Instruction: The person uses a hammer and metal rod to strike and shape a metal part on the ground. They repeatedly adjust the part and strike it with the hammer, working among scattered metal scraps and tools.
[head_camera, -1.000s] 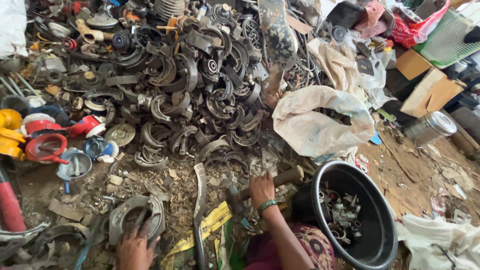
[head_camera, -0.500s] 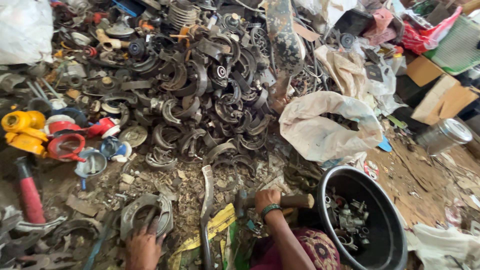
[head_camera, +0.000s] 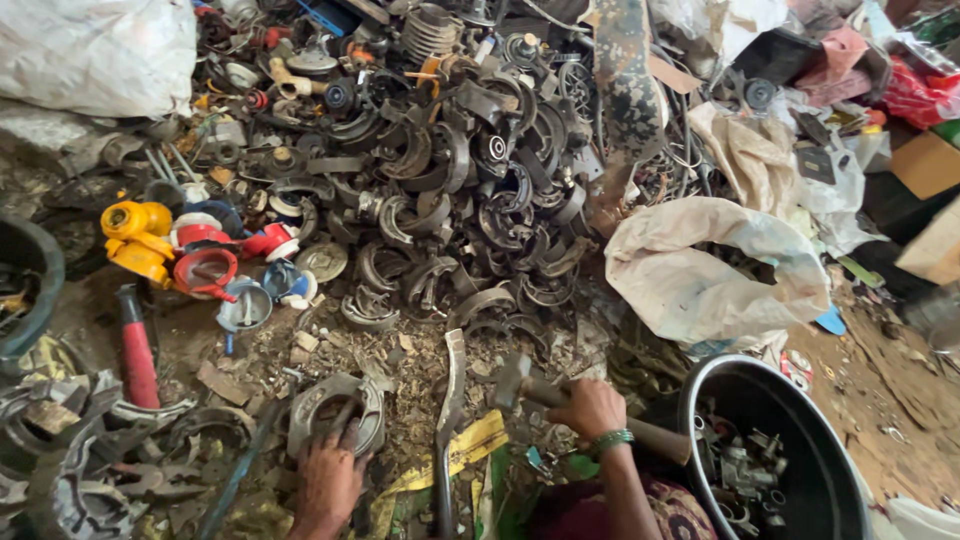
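Hammer (head_camera: 540, 388) in right hand (head_camera: 590, 408), seemingly; scrap crowds

- One head-worn camera looks steeply down and forward over the floor (head_camera: 420, 350).
- Both hands sit near the bottom edge; the scrap heap (head_camera: 450, 180) fills the far part.

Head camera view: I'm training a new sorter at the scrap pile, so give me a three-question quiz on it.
1. True or false: the right hand grips a hammer.
2. What does the left hand touch? A) curved metal brake part B) white sack C) red handle
3. Fill in: small metal parts lie inside the black ____ beside the right hand.

Key: 1 true; 2 A; 3 tub.
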